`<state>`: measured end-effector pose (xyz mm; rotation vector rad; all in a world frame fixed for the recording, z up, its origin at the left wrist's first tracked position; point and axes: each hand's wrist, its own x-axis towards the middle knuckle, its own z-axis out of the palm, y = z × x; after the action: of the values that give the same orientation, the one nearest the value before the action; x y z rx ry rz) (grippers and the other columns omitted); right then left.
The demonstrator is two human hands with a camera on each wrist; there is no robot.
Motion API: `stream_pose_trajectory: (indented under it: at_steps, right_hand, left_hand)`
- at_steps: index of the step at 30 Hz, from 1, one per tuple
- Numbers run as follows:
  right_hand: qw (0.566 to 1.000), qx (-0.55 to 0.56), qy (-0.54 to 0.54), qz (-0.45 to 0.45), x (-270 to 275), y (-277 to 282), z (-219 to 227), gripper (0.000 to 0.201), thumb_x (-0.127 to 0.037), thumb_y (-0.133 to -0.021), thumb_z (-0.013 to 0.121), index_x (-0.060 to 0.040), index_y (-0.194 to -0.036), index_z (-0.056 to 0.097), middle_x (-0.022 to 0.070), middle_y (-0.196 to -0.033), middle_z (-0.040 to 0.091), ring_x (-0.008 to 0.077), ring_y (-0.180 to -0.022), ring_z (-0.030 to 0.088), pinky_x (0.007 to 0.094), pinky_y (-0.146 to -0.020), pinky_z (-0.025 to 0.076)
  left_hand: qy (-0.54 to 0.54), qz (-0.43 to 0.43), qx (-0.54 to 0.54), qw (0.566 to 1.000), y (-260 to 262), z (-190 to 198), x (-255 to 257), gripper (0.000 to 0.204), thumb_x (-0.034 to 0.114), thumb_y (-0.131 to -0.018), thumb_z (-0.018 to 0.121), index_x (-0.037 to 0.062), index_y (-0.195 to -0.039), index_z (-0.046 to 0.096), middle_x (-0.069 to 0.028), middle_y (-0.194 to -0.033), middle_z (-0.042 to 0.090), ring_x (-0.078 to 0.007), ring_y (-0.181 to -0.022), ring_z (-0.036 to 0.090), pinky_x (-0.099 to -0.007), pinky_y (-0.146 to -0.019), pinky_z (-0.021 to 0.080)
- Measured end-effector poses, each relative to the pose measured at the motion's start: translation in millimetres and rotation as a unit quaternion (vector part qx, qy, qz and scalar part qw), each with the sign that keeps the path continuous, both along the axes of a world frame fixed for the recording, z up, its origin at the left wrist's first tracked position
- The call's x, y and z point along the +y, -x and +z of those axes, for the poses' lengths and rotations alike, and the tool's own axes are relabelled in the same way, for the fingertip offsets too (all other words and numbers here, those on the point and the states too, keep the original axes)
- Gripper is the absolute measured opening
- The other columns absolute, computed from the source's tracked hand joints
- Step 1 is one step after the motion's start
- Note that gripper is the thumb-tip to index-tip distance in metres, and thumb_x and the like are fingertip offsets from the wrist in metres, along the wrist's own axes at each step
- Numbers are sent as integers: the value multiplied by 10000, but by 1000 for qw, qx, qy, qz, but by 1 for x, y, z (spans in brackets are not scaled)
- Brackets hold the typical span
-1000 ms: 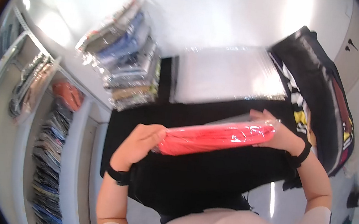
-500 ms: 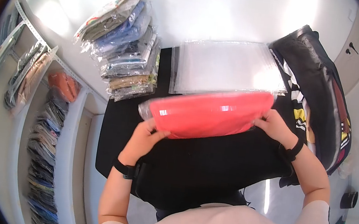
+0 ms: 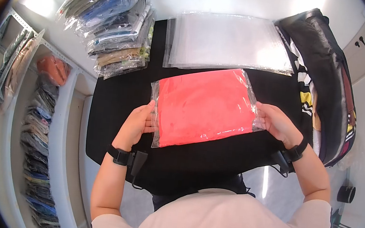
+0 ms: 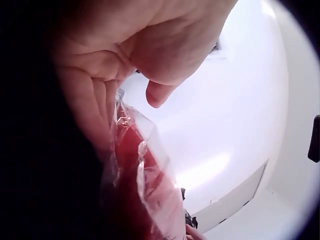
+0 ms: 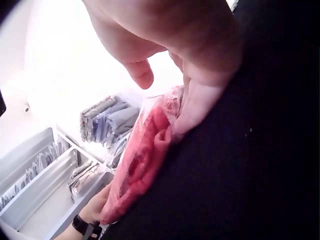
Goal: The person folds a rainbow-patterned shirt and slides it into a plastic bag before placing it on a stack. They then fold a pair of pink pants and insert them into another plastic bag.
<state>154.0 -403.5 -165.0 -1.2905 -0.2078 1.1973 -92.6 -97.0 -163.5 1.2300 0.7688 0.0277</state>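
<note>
A folded coral-red garment (image 3: pixel 206 105) in a clear plastic bag lies flat, close over the black table, between the two hands. At its left end is my left hand (image 3: pixel 135 124), fingers fairly straight against the plastic. The left wrist view has that thumb (image 4: pixel 159 94) standing apart from the bag. My right hand (image 3: pixel 278 122) touches the opposite end, its fingers along the clear edge. In the right wrist view the right thumb (image 5: pixel 141 75) is also away from the plastic, and rolled folds of the garment (image 5: pixel 142 160) show at the bag's side.
Behind the garment lies a stack of clear plastic bags (image 3: pixel 231 43). A tall pile of bagged clothes (image 3: pixel 122 30) stands at the back left, and a black heap of clothing (image 3: pixel 327 72) at the right. Shelves with packed garments (image 3: pixel 42 156) line the left side. The black tabletop (image 3: pixel 112 137) surrounds the bag.
The bagged garment, earlier held up edge-on and tilted, has come down flat with its broad face up. Both hands moved from gripping it to its left and right ends, thumbs now apart.
</note>
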Motion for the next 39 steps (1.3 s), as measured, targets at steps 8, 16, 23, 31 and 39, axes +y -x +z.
stream_pose_trajectory:
  at_steps: [8, 16, 23, 31, 39]
  right_hand:
    - [996, -24, -72, -51, -11, 30, -5, 284, 19, -817, 626, 31, -1092, 554, 81, -1001, 639, 132, -844, 629, 246, -800, 507]
    - [992, -88, 65, -66, -8, 34, 9, 202, -83, -834, 650, -35, -1019, 586, 36, -905, 633, 97, -824, 620, 226, -726, 509]
    - [1000, 21, 19, -12, -4, 18, 4, 232, -226, -896, 599, -7, -973, 603, 45, -839, 652, 106, -693, 633, 225, -626, 517]
    - [1000, -15, 3, -8, -11, 18, -5, 230, -260, -912, 574, -31, -932, 590, 52, -821, 657, 118, -649, 637, 243, -596, 529]
    - [998, 17, -59, 15, -14, 26, 11, 312, -179, -902, 556, -53, -1183, 504, 56, -982, 656, 124, -767, 660, 276, -646, 567]
  left_hand:
    - [-97, -43, 33, 994, -3, -2, -3, 238, 258, -846, 659, 69, -967, 580, 20, -802, 609, -47, -683, 551, -225, -655, 467]
    - [-66, -13, 6, 998, -2, -7, 0, 244, 273, -848, 656, 66, -954, 582, 24, -830, 624, -48, -707, 576, -215, -673, 464]
    - [197, 3, -102, 975, -9, 1, -5, 352, 259, -905, 564, 11, -1154, 555, -93, -1093, 635, -196, -990, 615, -342, -884, 477]
    - [282, -16, -129, 951, -6, -3, -11, 376, 235, -922, 531, 1, -1216, 518, -122, -1169, 605, -230, -1045, 599, -380, -945, 455]
    - [247, -89, -155, 953, -6, 13, -30, 368, 63, -883, 512, -27, -1238, 486, -146, -1184, 588, -238, -1082, 582, -395, -956, 454]
